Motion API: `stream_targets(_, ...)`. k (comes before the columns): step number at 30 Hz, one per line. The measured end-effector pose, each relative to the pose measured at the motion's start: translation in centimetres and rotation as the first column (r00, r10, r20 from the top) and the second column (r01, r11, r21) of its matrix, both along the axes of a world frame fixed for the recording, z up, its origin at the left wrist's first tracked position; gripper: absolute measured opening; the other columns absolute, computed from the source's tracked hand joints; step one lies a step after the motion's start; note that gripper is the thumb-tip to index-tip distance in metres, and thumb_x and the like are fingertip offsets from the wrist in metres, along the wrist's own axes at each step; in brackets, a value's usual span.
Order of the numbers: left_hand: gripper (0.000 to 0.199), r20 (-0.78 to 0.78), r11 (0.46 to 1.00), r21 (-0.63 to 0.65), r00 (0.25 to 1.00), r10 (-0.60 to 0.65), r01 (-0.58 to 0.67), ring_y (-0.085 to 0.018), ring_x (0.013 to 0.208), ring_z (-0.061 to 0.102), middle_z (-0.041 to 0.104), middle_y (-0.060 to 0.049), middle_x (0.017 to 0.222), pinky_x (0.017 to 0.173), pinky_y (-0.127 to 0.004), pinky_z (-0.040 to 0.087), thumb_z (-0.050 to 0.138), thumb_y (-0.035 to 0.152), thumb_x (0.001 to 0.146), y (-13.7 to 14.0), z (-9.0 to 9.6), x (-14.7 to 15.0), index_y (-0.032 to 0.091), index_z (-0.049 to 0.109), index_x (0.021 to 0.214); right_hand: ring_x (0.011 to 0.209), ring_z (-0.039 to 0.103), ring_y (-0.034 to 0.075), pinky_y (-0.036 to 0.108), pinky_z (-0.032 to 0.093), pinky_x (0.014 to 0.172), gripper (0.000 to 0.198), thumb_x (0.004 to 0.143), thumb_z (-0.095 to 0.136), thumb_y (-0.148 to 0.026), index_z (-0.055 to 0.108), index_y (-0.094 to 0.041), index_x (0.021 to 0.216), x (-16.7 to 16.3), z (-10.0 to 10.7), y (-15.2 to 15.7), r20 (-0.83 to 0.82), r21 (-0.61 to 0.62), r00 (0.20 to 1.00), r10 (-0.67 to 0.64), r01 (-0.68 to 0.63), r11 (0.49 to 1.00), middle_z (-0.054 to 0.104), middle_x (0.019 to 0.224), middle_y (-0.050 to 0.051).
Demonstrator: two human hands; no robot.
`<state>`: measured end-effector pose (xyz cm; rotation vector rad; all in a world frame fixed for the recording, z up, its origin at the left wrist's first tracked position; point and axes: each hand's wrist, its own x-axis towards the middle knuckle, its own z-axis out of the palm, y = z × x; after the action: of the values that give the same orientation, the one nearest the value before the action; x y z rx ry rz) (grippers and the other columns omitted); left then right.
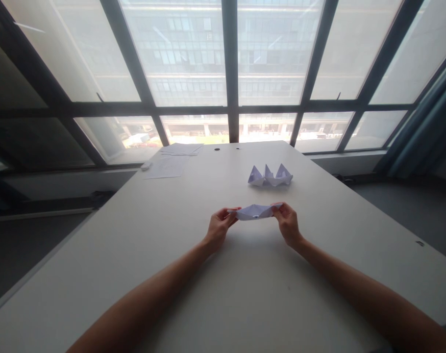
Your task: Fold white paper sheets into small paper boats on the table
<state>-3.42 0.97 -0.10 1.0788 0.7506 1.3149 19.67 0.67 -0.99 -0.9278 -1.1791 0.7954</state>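
Note:
A folded white paper boat (255, 212) is stretched lengthwise between my two hands, a little above the table. My left hand (220, 224) pinches its left tip between thumb and fingers. At the opposite tip, my right hand (287, 223) grips the paper in the same way. The boat looks long and low, with a shallow peak in its middle. Beyond it on the table stand several folded paper boats (270, 175) in a close row, their pointed ends upward. My palms face inward, and some fingertips are hidden behind the paper.
The white table (142, 274) stretches away toward large windows. Flat sheets of paper (164, 167) lie at its far left, with a small crumpled white piece (146, 166) beside them. A dark round hole (217, 149) sits near the far edge. A blue curtain (410, 139) hangs at right.

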Motion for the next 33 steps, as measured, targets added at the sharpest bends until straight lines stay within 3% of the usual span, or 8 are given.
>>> stream_targets(6, 0.032, 0.073, 0.999, 0.003, 0.997, -0.04, 0.04, -0.024, 0.106, 0.065, 0.069, -0.015, 0.116, 0.102, -0.046, 0.044, 0.077, 0.039, 0.077, -0.1, 0.1, 0.2, 0.014, 0.063, 0.089, 0.082, 0.062, 0.021, 0.036, 0.054, 0.074, 0.021, 0.084, 0.063, -0.04, 0.06, -0.02, 0.09, 0.2, 0.1, 0.1, -0.03, -0.009, 1.0, 0.006, -0.006, 1.0, 0.068, 0.093, 0.007)
stream_targets(12, 0.03, 0.103, 0.994, -0.018, 0.989, -0.106, 0.108, -0.024, 0.108, 0.064, 0.07, -0.013, 0.114, 0.102, -0.046, 0.044, 0.076, 0.037, 0.079, -0.4, 0.4, 0.4, 0.015, 0.057, 0.088, 0.077, 0.061, 0.018, 0.034, 0.056, 0.07, 0.023, 0.083, 0.064, -0.041, 0.057, -0.02, 0.089, 0.2, -0.1, 0.2, -0.113, -0.072, 0.994, 0.005, -0.013, 0.997, 0.065, 0.082, 0.002)
stream_targets(16, 0.033, 0.037, 0.99, -0.056, 0.991, -0.129, 0.13, -0.023, 0.095, 0.067, 0.072, -0.009, 0.097, 0.094, -0.044, 0.049, 0.076, 0.04, 0.077, -0.5, 0.4, 0.4, 0.016, 0.055, 0.088, 0.064, 0.059, 0.015, 0.03, 0.054, 0.06, 0.028, 0.084, 0.062, -0.046, 0.054, -0.02, 0.088, 0.2, -0.2, 0.2, -0.092, -0.119, 0.996, -0.02, 0.009, 0.993, 0.063, 0.072, 0.0)
stream_targets(19, 0.039, -0.107, 0.984, -0.053, 0.979, -0.176, 0.171, -0.022, 0.092, 0.067, 0.071, -0.01, 0.099, 0.086, -0.038, 0.051, 0.078, 0.035, 0.073, -0.8, 0.8, 0.3, 0.016, 0.058, 0.101, 0.055, 0.055, 0.014, 0.027, 0.048, 0.05, 0.028, 0.085, 0.059, -0.047, 0.051, -0.02, 0.087, 0.1, 0.0, 0.0, -0.015, -0.106, 1.0, -0.013, 0.011, 0.994, 0.058, 0.063, -0.002)
stream_targets(25, 0.054, -0.485, 0.909, -0.053, 0.785, -0.386, 0.414, -0.022, 0.087, 0.065, 0.071, -0.01, 0.102, 0.072, -0.028, 0.047, 0.078, 0.03, 0.071, -1.4, 3.2, -0.4, 0.013, 0.065, 0.121, 0.057, 0.049, 0.014, 0.026, 0.039, 0.051, 0.021, 0.09, 0.055, -0.041, 0.049, -0.021, 0.084, -0.2, 0.8, -0.8, 0.163, 0.043, 0.986, 0.018, -0.025, 0.999, 0.052, 0.063, -0.003)
stream_targets(29, 0.048, -0.54, 0.836, -0.138, 0.666, -0.514, 0.532, -0.023, 0.086, 0.066, 0.072, -0.008, 0.094, 0.072, -0.027, 0.046, 0.076, 0.038, 0.074, -1.4, 5.4, -1.4, 0.015, 0.07, 0.116, 0.06, 0.049, 0.015, 0.027, 0.04, 0.055, 0.021, 0.091, 0.054, -0.041, 0.049, -0.022, 0.085, -0.2, 1.0, -0.9, 0.184, 0.073, 0.983, -0.006, -0.008, 0.997, 0.052, 0.065, -0.002)
stream_targets(31, 0.044, -0.532, 0.775, -0.216, 0.594, -0.603, 0.593, -0.024, 0.09, 0.066, 0.072, -0.011, 0.095, 0.073, -0.027, 0.047, 0.069, 0.047, 0.08, -1.3, 6.2, -1.9, 0.014, 0.074, 0.107, 0.06, 0.048, 0.015, 0.027, 0.039, 0.055, 0.021, 0.091, 0.054, -0.041, 0.049, -0.022, 0.086, -0.2, 1.0, -0.9, 0.167, 0.076, 0.986, -0.008, -0.005, 0.997, 0.051, 0.066, -0.003)
stream_targets(33, 0.049, -0.453, 0.705, -0.273, 0.559, -0.695, 0.655, -0.025, 0.095, 0.066, 0.071, -0.013, 0.103, 0.078, -0.028, 0.048, 0.063, 0.054, 0.084, -1.3, 6.7, -2.0, 0.016, 0.071, 0.114, 0.057, 0.046, 0.014, 0.026, 0.037, 0.053, 0.022, 0.092, 0.054, -0.042, 0.048, -0.022, 0.086, -0.2, 1.0, -1.0, 0.159, 0.074, 0.987, 0.008, -0.02, 0.997, 0.049, 0.064, -0.003)
